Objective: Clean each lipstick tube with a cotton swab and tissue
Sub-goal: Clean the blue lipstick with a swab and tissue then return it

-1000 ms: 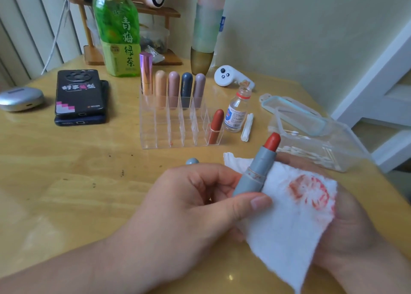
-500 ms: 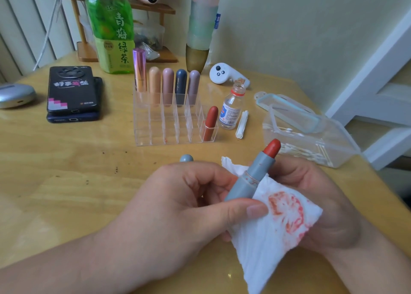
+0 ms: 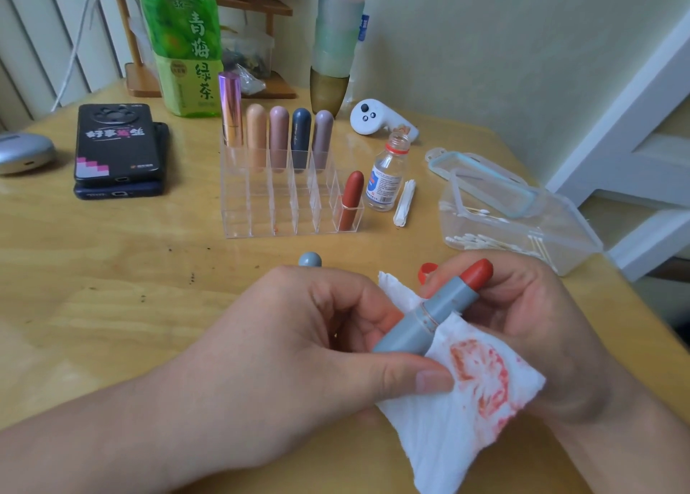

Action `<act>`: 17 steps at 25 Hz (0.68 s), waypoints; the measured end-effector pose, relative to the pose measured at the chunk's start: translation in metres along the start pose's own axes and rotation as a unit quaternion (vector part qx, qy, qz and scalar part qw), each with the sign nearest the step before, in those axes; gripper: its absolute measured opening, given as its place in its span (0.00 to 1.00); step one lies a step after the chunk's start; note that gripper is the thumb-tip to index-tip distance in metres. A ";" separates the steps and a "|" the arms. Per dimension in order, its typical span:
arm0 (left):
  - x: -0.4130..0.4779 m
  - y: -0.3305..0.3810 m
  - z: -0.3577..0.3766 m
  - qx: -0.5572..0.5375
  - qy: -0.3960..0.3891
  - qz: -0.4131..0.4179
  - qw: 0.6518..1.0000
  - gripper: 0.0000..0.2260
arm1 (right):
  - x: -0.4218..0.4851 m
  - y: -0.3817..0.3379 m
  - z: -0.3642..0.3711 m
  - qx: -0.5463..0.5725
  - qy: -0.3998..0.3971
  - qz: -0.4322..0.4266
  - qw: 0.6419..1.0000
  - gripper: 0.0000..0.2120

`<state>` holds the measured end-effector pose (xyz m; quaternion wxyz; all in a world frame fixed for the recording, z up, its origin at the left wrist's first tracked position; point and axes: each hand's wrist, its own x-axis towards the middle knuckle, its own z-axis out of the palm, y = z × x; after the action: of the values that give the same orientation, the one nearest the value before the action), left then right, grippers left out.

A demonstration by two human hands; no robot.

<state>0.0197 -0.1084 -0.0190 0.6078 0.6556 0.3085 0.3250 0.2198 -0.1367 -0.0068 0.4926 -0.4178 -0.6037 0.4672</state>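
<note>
My left hand (image 3: 298, 344) has its fingers curled round the bottom of the grey lipstick tube (image 3: 422, 325), with the thumb pressed along its side. The tube is up off the surface (image 3: 112, 269), tilted, with its red tip pointing to the right. My right hand (image 3: 552, 325) is cupped behind the top of the tube and holds the white tissue (image 3: 459, 430) against it.

I think the step is wiping the tube. To do it well, I would grip firmly with the left hand, wrap a clean bit of tissue round the ring in the middle, and turn the tube slowly. I would keep the tissue off the soft red tip, which could smear or break.

The tube is smooth, hard and round. The tissue is soft and bumpy, with a big red smudge. The round grey cap (image 3: 310, 259) sits on the surface past my left hand. More tubes stand in the clear plastic rack (image 3: 283, 213). Cotton swabs lie in a clear box (image 3: 560, 232).
</note>
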 end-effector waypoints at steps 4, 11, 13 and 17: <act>0.004 0.001 -0.005 -0.110 -0.143 -0.035 0.983 0.12 | -0.003 -0.004 -0.005 0.026 0.005 -0.002 1.000 0.09; -0.007 -0.005 0.014 -0.030 0.070 0.047 0.996 0.18 | -0.006 -0.012 0.001 -0.068 0.053 -0.025 0.996 0.07; -0.007 -0.002 0.014 -0.034 0.090 0.055 0.994 0.19 | -0.008 -0.013 0.004 -0.070 0.056 -0.037 0.995 0.08; 0.000 0.002 0.000 -0.146 -0.106 -0.008 0.984 0.11 | -0.007 -0.013 0.004 -0.017 0.045 -0.013 0.999 0.09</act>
<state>0.0197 -0.1088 -0.0167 0.7286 0.5881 0.1974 0.2904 0.2165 -0.1470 0.0041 0.5184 -0.4388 -0.5940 0.4312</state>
